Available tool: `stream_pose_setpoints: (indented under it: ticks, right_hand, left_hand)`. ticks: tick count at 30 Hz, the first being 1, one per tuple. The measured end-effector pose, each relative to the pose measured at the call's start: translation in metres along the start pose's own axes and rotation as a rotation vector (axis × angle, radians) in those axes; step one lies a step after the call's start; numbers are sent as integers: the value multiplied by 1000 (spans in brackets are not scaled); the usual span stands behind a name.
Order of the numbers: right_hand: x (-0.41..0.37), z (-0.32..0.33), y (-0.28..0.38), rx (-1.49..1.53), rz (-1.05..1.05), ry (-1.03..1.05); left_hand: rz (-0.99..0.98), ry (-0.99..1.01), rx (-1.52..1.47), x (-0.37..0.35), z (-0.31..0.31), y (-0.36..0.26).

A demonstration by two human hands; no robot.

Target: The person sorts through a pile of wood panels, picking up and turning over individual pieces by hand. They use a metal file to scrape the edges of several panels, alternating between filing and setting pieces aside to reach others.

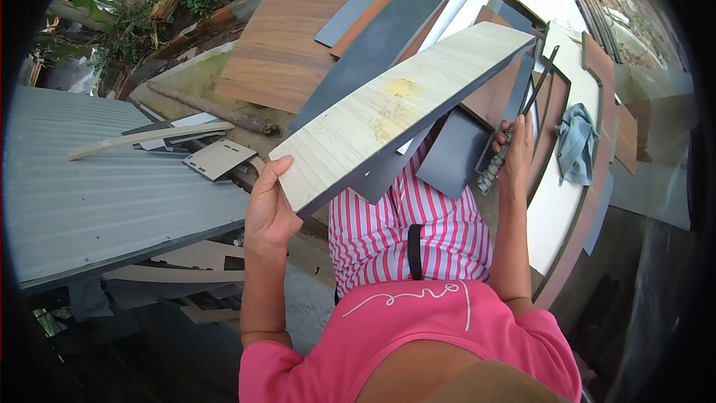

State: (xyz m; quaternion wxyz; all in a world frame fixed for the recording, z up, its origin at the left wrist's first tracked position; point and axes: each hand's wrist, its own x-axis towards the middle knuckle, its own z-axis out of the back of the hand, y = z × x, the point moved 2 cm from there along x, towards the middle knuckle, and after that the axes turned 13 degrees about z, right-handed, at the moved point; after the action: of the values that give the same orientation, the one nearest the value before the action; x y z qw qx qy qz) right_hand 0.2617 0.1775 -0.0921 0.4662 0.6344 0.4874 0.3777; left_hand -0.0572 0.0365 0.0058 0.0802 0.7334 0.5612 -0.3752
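Observation:
My left hand (270, 213) grips the near left end of a long pale wood-grain board (440, 78), thumb on its top face. The board slants up to the right above my lap, with a yellowish stain near its middle and a dark long edge. In my right hand (516, 153) is a thin dark tool (542, 78) with a lumpy, wrapped grey handle (490, 175); its narrow end points up, beside the board's far end. My right fingers are closed around it. A dark grey panel (453, 153) lies between the board and that hand.
Offcuts are piled ahead, including a large brown wood-grain panel (276, 33) and a long dark board (373, 41). A blue-grey cloth (576, 142) hangs over a white panel at right. Corrugated metal sheeting (112, 186) lies at left, with a cut panel (218, 158) by its edge.

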Motion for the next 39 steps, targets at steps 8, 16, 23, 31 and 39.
stream_pose_setpoints:
  ticks: [8, 16, 23, 31, 39]
  right_hand:
    - [-24, -5, 7, -47, -184, 69]
    - [-25, -17, -2, -76, -51, 18]
    - [21, 18, 26, -355, 112, 24]
    - [11, 36, 20, -572, 58, 226]
    - [-5, 22, 6, -667, 137, 254]
  left_hand:
    - [-166, -28, 231, 11, 10, 27]
    - [-135, 30, 144, 26, -7, 74]
    - [-154, 193, -14, 68, -8, 128]
    - [-160, 270, -46, 106, -6, 165]
    - [204, 170, 155, 75, -6, 155]
